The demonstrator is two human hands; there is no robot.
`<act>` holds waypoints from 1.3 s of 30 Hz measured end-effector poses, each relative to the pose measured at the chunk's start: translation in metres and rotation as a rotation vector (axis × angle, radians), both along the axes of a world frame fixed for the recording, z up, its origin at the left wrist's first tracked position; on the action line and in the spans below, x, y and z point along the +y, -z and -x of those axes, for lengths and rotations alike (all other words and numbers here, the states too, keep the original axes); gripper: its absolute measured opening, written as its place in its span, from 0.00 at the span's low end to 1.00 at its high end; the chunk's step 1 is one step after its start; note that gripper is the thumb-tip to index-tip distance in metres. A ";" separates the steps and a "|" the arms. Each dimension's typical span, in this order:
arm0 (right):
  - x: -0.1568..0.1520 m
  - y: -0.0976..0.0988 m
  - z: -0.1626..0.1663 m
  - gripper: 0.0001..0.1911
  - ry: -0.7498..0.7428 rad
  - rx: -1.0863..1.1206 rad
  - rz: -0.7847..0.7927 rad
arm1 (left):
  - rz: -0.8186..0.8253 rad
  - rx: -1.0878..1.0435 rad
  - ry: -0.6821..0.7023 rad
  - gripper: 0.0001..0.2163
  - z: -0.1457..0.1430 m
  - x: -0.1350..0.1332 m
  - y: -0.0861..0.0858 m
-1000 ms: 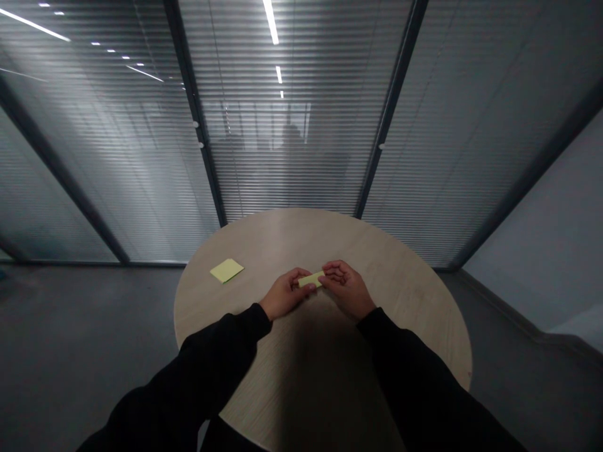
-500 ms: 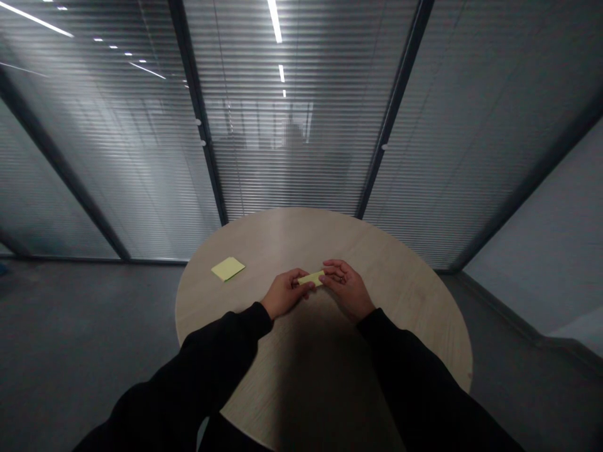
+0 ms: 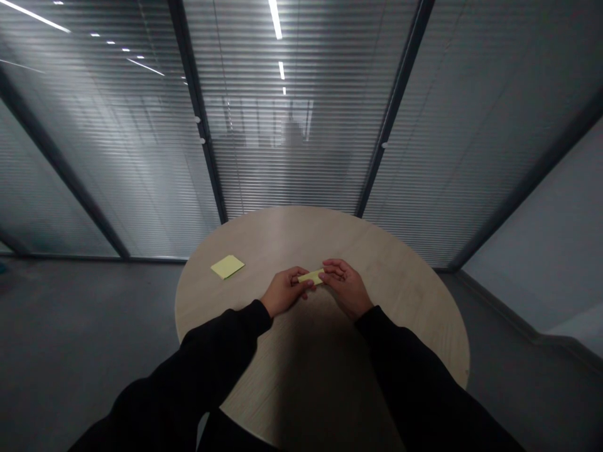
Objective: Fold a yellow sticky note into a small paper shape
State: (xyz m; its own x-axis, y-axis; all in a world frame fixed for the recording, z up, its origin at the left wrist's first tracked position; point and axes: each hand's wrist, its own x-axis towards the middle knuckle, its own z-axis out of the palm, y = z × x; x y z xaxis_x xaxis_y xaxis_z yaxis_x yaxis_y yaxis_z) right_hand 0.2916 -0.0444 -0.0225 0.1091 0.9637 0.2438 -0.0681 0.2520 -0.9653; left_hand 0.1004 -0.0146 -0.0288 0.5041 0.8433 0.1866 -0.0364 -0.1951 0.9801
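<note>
Around the middle of the round table (image 3: 301,229), a narrow yellow paper strip (image 3: 311,277) is sitting between two bare hands; whether it is touching the tabletop, I cannot tell. The left hand (image 3: 285,292) is gripping its left end between thumb and fingers, and the right hand (image 3: 347,287) is pinching its right end the same way, so the fingers are hiding both ends. On the left part of the table, well apart from the hands, a yellow square of paper (image 3: 227,267) is lying flat; whether it is one sheet or several, I cannot tell. Black sleeves (image 3: 207,358) are crossing the table's near side and covering parts of it, while a dark shadow (image 3: 311,370) is falling between them. Beyond the table's far edge, slatted blinds (image 3: 292,176) are standing between dark posts (image 3: 400,81), and grey floor (image 3: 89,333) is showing to its left.
</note>
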 end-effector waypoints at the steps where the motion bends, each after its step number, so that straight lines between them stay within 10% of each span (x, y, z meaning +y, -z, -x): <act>1: 0.000 0.000 0.000 0.24 -0.003 -0.001 -0.002 | 0.001 0.004 -0.001 0.19 0.000 0.000 0.000; 39: -0.004 -0.007 -0.006 0.24 -0.167 -0.216 -0.057 | -0.195 0.402 0.030 0.25 0.005 -0.010 -0.020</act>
